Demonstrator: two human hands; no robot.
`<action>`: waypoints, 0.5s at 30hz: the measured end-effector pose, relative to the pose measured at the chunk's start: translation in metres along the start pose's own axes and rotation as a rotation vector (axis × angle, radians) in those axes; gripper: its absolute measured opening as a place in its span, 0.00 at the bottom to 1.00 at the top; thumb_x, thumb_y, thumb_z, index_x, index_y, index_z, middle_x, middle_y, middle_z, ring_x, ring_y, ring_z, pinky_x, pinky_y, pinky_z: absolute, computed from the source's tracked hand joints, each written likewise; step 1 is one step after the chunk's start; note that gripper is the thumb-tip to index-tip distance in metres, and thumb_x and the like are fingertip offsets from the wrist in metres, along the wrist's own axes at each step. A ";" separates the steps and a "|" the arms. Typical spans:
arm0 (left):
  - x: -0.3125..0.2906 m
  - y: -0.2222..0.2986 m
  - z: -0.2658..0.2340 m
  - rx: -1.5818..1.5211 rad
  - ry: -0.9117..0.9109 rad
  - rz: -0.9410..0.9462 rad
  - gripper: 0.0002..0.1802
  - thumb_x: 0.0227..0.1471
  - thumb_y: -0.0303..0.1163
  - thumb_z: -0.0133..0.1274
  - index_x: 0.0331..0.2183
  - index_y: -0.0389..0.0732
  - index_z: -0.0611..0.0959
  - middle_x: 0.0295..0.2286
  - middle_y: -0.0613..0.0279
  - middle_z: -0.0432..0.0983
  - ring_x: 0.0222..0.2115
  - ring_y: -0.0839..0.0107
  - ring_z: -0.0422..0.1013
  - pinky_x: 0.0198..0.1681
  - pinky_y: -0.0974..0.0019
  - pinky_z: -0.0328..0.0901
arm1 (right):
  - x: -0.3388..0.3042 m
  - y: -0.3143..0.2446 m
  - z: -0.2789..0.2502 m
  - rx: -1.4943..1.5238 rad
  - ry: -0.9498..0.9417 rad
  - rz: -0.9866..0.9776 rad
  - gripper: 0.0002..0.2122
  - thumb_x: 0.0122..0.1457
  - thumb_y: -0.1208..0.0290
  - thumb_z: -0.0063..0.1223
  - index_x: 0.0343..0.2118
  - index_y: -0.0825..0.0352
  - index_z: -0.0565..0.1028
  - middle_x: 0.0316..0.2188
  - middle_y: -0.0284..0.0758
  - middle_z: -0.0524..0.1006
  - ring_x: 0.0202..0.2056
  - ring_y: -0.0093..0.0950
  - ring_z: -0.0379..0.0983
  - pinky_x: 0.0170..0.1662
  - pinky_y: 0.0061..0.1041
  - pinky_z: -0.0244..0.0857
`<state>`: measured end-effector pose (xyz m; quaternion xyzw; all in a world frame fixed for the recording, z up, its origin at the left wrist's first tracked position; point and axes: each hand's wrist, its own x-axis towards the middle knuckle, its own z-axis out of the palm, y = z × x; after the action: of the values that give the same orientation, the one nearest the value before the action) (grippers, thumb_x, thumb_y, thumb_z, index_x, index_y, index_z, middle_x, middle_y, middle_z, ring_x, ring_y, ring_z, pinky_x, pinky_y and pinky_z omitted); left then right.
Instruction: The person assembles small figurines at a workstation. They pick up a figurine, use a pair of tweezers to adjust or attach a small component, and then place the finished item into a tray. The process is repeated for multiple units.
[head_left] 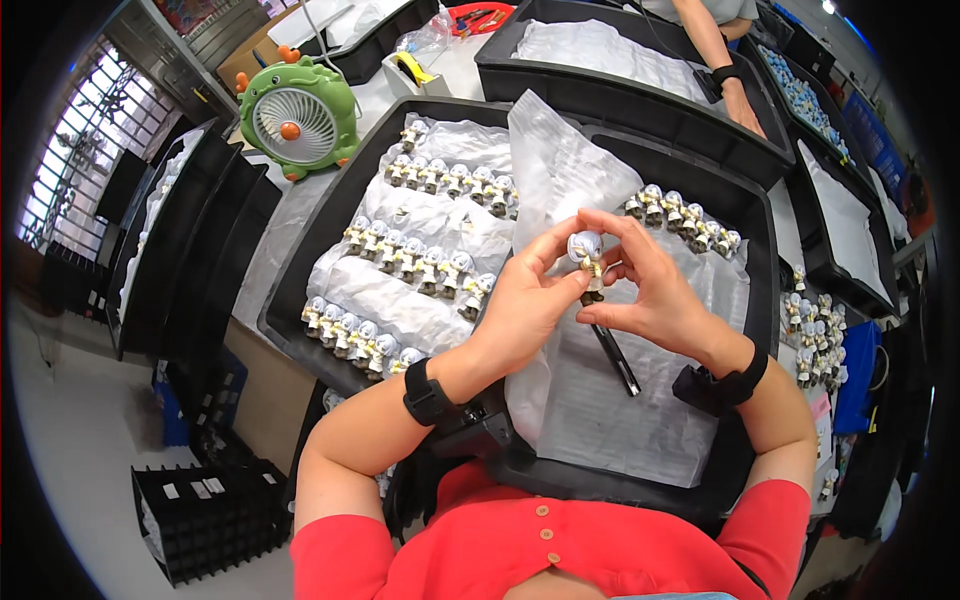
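A small figurine (585,247) with a pale blue-white head, cream and gold body and dark base stands upright between my hands. My left hand (528,303) pinches it, the thumb lying across its body. From the other side, my right hand (657,287) curls around it, with fingertips at its body and the thumb near its base. Below them a black pen-like tool (615,360) lies slanted on a white foam sheet (640,420). Similar figurines (430,270) lie in rows on white wrapping in the left black tray (300,270). Several more (685,216) line the right tray's far side.
A green fan (300,115) and a tape dispenser (413,75) stand beyond the left tray. Another black tray (640,110) lies ahead, where a co-worker's hand (741,108) rests. Loose figurines (815,335) cluster at right. Stacked black trays (190,240) stand at left.
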<state>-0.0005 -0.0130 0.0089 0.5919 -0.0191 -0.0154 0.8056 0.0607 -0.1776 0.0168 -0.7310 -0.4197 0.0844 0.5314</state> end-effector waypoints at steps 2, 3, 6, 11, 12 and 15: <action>-0.002 0.001 0.000 -0.001 0.000 0.006 0.31 0.51 0.21 0.48 0.57 0.35 0.61 0.49 0.59 0.62 0.44 0.75 0.66 0.45 0.69 0.65 | 0.000 0.000 -0.001 -0.049 -0.007 -0.051 0.37 0.39 0.78 0.65 0.56 0.61 0.61 0.47 0.35 0.66 0.36 0.24 0.69 0.39 0.23 0.66; -0.002 0.002 0.001 -0.014 -0.005 0.009 0.31 0.51 0.21 0.49 0.57 0.35 0.61 0.49 0.59 0.62 0.44 0.74 0.66 0.45 0.69 0.65 | 0.000 0.001 -0.002 -0.077 -0.007 -0.078 0.37 0.39 0.79 0.65 0.56 0.61 0.61 0.48 0.36 0.66 0.36 0.25 0.69 0.39 0.23 0.66; -0.005 0.006 0.003 0.009 -0.022 0.030 0.33 0.51 0.21 0.50 0.57 0.35 0.60 0.50 0.59 0.60 0.45 0.72 0.66 0.46 0.69 0.65 | 0.001 0.002 -0.003 -0.164 0.020 -0.143 0.36 0.39 0.79 0.64 0.55 0.62 0.62 0.47 0.36 0.67 0.36 0.27 0.69 0.38 0.24 0.66; -0.004 0.000 0.004 0.025 -0.046 0.100 0.35 0.49 0.21 0.53 0.58 0.36 0.58 0.50 0.57 0.60 0.47 0.69 0.66 0.46 0.69 0.65 | 0.000 0.003 0.000 -0.225 0.086 -0.201 0.34 0.40 0.78 0.64 0.53 0.63 0.62 0.46 0.37 0.68 0.37 0.29 0.69 0.40 0.26 0.65; -0.004 0.000 0.004 0.038 -0.037 0.098 0.35 0.49 0.21 0.54 0.57 0.36 0.58 0.50 0.57 0.60 0.47 0.69 0.67 0.46 0.69 0.65 | 0.000 0.003 0.001 -0.236 0.090 -0.203 0.33 0.40 0.78 0.64 0.53 0.63 0.63 0.46 0.37 0.68 0.38 0.29 0.69 0.40 0.27 0.65; -0.004 0.000 0.005 -0.003 -0.026 0.087 0.36 0.49 0.23 0.54 0.57 0.37 0.58 0.50 0.56 0.59 0.45 0.70 0.67 0.45 0.70 0.66 | 0.001 0.003 0.002 -0.252 0.115 -0.243 0.33 0.40 0.77 0.64 0.53 0.64 0.63 0.46 0.38 0.68 0.41 0.31 0.68 0.44 0.28 0.65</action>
<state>-0.0048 -0.0176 0.0100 0.5892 -0.0552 0.0120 0.8060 0.0619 -0.1759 0.0133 -0.7394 -0.4811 -0.0756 0.4649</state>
